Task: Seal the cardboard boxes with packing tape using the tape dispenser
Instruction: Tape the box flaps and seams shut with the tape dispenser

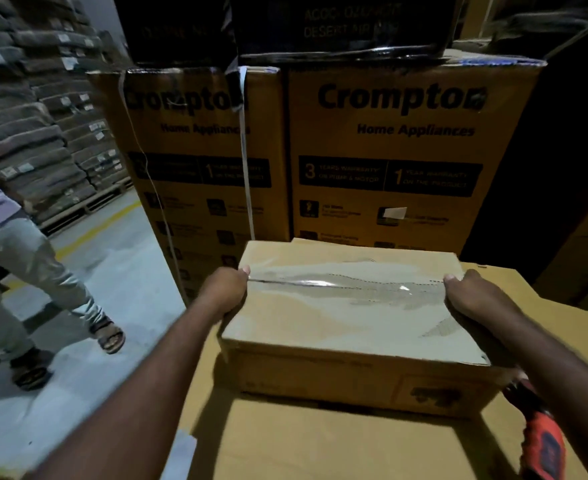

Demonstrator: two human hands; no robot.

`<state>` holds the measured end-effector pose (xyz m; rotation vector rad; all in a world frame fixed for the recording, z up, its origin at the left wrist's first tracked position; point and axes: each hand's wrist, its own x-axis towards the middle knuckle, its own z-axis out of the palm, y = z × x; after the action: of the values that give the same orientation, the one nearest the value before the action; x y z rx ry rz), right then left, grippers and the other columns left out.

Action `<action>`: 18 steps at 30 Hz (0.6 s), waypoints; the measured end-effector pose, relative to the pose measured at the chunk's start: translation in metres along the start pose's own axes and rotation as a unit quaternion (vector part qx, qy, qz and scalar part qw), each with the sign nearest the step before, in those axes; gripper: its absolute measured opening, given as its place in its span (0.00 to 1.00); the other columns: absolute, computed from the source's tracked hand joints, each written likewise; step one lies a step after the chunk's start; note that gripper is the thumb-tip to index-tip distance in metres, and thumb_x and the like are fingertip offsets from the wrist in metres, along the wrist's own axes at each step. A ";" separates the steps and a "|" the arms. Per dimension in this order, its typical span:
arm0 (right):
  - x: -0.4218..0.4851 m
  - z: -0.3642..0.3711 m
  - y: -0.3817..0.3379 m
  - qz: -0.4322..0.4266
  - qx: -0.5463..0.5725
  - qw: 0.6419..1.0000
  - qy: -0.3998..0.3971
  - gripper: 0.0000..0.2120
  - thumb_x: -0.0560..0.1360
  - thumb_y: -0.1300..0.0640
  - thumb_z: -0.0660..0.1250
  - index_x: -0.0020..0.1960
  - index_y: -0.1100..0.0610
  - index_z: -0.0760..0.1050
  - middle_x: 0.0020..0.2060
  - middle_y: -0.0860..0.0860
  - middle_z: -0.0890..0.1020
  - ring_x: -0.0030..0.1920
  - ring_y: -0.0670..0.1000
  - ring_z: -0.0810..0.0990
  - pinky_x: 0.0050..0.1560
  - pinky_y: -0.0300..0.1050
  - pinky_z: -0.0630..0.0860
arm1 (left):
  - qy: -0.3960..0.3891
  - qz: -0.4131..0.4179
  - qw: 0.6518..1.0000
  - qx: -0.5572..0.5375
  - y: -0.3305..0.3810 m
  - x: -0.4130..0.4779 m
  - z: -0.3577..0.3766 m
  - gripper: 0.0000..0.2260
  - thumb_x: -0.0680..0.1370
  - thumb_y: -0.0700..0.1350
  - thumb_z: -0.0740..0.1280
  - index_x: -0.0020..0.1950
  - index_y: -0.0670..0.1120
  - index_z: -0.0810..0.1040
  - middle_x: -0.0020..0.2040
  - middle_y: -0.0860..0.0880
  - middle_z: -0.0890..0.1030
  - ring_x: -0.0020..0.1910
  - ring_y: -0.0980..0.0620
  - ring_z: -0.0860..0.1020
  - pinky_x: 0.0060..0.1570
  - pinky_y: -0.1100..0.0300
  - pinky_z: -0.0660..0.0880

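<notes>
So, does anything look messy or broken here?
The clear tape on the small cardboard box is wrinkled and patchy, with scuffed paper around it. Behind, a white strap hangs loose down the left Crompton box.

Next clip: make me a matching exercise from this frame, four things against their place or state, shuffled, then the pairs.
1 small box
2 clear tape
3 tape dispenser
4 Crompton cartons

a stacked behind the small box
b along the top seam
c gripped at its ends by left hand and right hand
d red-orange, at lower right, unheld

Pairs: 1-c; 2-b; 3-d; 4-a
</notes>
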<state>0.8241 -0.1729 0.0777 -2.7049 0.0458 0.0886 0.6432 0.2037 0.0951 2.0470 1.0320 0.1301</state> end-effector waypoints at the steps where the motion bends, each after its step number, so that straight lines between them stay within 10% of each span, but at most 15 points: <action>1: 0.003 0.001 -0.008 0.013 -0.028 0.999 0.009 0.33 0.82 0.38 0.49 0.77 0.60 0.60 0.70 0.64 0.72 0.68 0.66 0.72 0.63 0.59 0.71 | 0.018 0.004 1.000 0.022 -0.004 -0.008 0.002 0.24 0.85 0.58 0.57 0.57 0.39 0.81 0.54 0.39 0.83 0.51 0.39 0.80 0.54 0.49 0.77; 5: -0.018 0.004 -0.071 0.010 -0.163 0.986 -0.021 0.44 0.76 0.25 0.46 0.82 0.52 0.46 0.80 0.62 0.51 0.78 0.67 0.51 0.73 0.70 0.54 | 0.055 0.015 0.997 -0.043 -0.031 -0.036 0.021 0.23 0.87 0.54 0.52 0.55 0.42 0.82 0.53 0.40 0.84 0.50 0.39 0.81 0.49 0.51 0.78; 9: -0.086 0.044 -0.156 -0.188 -0.189 0.958 -0.104 0.41 0.78 0.28 0.40 0.81 0.52 0.38 0.80 0.58 0.38 0.79 0.61 0.37 0.75 0.70 0.36 | 0.015 -0.004 0.958 -0.286 -0.038 -0.045 0.026 0.19 0.86 0.55 0.53 0.52 0.48 0.81 0.48 0.42 0.85 0.49 0.41 0.83 0.49 0.47 0.81; 15: -0.194 0.103 -0.237 -0.443 -0.182 0.860 -0.177 0.32 0.84 0.44 0.46 0.82 0.54 0.40 0.81 0.54 0.39 0.80 0.54 0.36 0.77 0.63 0.35 | -0.109 -0.059 0.866 -0.485 -0.052 -0.024 0.016 0.13 0.86 0.47 0.60 0.68 0.48 0.78 0.61 0.49 0.83 0.57 0.46 0.83 0.57 0.50 0.80; 18: -0.186 0.099 -0.235 -0.444 -0.195 0.858 -0.170 0.34 0.83 0.37 0.43 0.82 0.53 0.40 0.81 0.53 0.40 0.80 0.53 0.37 0.78 0.63 0.37 | -0.131 -0.003 0.902 -0.410 -0.043 -0.002 0.003 0.13 0.86 0.47 0.59 0.65 0.45 0.80 0.55 0.46 0.86 0.54 0.48 0.84 0.57 0.52 0.80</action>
<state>0.6436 0.0851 0.0995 -2.7472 -1.4407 0.3149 0.6164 0.2142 0.0628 1.2442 0.6475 0.2332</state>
